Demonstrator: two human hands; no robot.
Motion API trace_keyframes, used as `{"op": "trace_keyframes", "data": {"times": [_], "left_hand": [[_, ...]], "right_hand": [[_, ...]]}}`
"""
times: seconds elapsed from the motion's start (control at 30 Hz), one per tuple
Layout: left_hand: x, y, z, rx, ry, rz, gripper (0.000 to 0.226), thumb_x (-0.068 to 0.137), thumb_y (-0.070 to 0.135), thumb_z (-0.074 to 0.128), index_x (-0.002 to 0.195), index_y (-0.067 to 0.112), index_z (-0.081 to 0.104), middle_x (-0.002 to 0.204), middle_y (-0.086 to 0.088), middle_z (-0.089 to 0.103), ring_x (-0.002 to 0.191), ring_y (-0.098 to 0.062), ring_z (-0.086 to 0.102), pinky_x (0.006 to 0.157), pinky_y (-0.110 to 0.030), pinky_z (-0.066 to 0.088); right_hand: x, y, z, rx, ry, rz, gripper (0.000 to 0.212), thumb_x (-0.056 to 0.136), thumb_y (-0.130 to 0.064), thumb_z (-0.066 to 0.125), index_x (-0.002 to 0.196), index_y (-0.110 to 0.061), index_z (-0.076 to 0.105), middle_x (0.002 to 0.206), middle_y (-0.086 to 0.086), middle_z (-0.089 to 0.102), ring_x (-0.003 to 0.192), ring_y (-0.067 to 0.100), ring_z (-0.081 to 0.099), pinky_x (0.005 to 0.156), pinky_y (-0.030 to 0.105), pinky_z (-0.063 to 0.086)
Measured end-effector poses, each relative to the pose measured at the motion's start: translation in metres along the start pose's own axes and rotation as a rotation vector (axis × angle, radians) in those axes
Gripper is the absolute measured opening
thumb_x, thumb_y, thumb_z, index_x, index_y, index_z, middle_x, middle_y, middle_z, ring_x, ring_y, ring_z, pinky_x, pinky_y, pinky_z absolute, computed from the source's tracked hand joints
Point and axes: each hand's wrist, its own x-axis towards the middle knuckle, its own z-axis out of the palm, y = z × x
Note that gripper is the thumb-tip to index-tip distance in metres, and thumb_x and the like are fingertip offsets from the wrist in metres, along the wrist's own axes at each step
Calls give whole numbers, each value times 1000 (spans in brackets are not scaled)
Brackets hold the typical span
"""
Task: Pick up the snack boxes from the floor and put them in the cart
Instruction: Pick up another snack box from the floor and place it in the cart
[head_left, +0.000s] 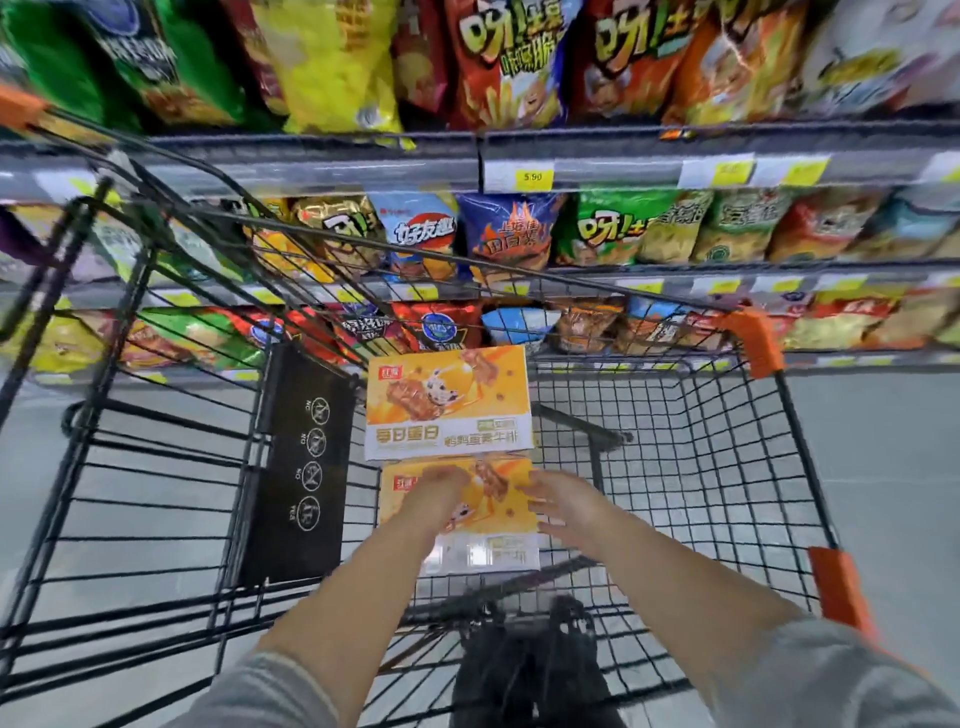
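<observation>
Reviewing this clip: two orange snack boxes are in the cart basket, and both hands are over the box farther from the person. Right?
Not quite. The head view shows the left hand and right hand over the nearer snack box, not the farther snack box, which lies untouched beyond it. Both orange boxes are indeed inside the cart basket.
</observation>
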Motion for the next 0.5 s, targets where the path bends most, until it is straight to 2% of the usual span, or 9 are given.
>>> {"op": "trace_keyframes", "data": {"times": [0.07, 0.1, 0.17, 0.27, 0.33, 0.4, 0.43, 0.47, 0.5], "left_hand": [[-17, 24, 11, 12, -40, 73, 10, 92, 27, 53, 98, 22, 59, 106, -3, 56, 108, -25, 56, 98, -40, 43], [-28, 36, 17, 16, -72, 116, 7, 91, 25, 52, 87, 23, 57, 97, -4, 54, 98, -23, 56, 89, -37, 42], [-45, 63, 35, 52, -95, 210, 19, 91, 20, 50, 72, 24, 50, 83, -4, 50, 80, -20, 51, 71, -31, 38], [-71, 97, 68, 94, -121, 322, 18, 94, 22, 50, 76, 23, 53, 92, -2, 59, 91, -20, 57, 75, -32, 44], [-95, 117, 98, 142, -124, 399, 18, 90, 26, 52, 73, 24, 54, 91, -4, 58, 88, -22, 57, 74, -33, 42], [-113, 133, 130, 210, -148, 446, 15, 91, 29, 51, 79, 24, 58, 88, -3, 55, 80, -11, 40, 74, -34, 36], [-127, 141, 151, 235, -161, 474, 14, 94, 30, 49, 89, 22, 59, 92, -2, 55, 121, -25, 37, 78, -33, 38], [-138, 146, 169, 247, -168, 485, 16, 97, 30, 46, 100, 21, 58, 99, -1, 56, 95, -25, 63, 83, -34, 42], [-150, 149, 191, 251, -177, 500, 17, 98, 31, 45, 106, 21, 57, 105, -1, 57, 99, -21, 62, 88, -34, 44]], "right_hand": [[-15, -8, -21, 33, 44, -45, 29, 94, -25, 56, 119, -11, 57, 110, 8, 65, 97, 22, 58, 73, 31, 46], [-22, -13, -31, 47, 72, -71, 31, 94, -24, 57, 120, -8, 57, 104, 8, 66, 92, 22, 58, 69, 29, 46], [-39, -23, -58, 60, 128, -134, 28, 94, -22, 56, 118, -8, 58, 100, 7, 67, 88, 21, 58, 72, 29, 47], [-67, -38, -99, 128, 168, -215, 13, 96, -21, 53, 105, -12, 57, 93, 4, 65, 81, 17, 58, 70, 27, 44], [-88, -44, -131, 195, 180, -276, 13, 96, -20, 54, 108, -14, 55, 93, 4, 65, 83, 16, 60, 67, 25, 45], [-104, -47, -160, 220, 182, -326, 16, 96, -20, 53, 111, -14, 55, 89, 4, 63, 81, 16, 60, 65, 24, 43], [-116, -47, -180, 239, 188, -351, 16, 97, -21, 51, 111, -14, 54, 84, 3, 60, 75, 15, 57, 63, 23, 40], [-127, -47, -195, 253, 185, -372, 15, 98, -22, 50, 111, -14, 53, 82, 3, 57, 72, 13, 53, 63, 23, 37], [-137, -47, -215, 249, 197, -387, 17, 98, -25, 50, 111, -14, 52, 83, 1, 58, 73, 13, 53, 65, 24, 39]]}}
